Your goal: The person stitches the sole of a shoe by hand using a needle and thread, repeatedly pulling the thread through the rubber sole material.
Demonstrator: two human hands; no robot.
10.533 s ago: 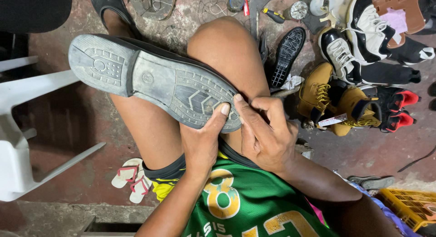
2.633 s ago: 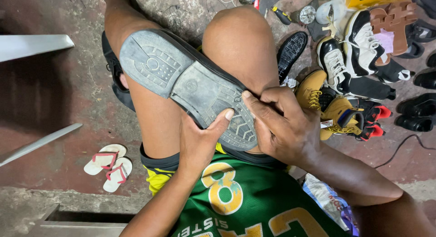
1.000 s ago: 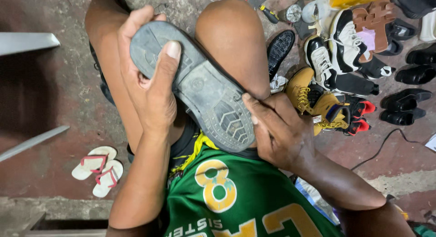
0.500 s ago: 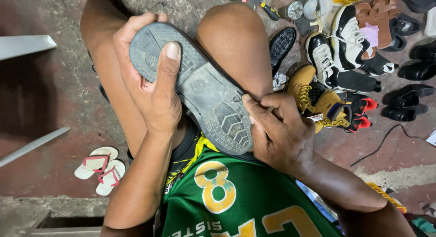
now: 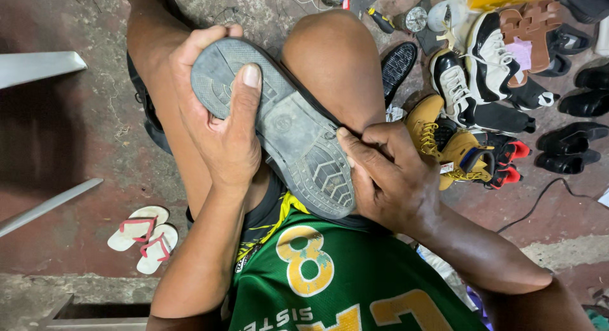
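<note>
Under your left hand, now gripping the toe instead of the heel, the shoe is steadying; right fingers are pinching its edge.

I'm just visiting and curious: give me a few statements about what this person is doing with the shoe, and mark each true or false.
1. The left hand grips the toe end of the grey-soled shoe. True.
2. The shoe's sole faces the floor. False: it faces up toward the camera.
3. The right hand works at the sole's edge near the heel. True.
4. The white flip-flops are on the person's feet. False: they lie on the floor, apart.
5. The tan boots sit in the shoe pile. True.
</note>
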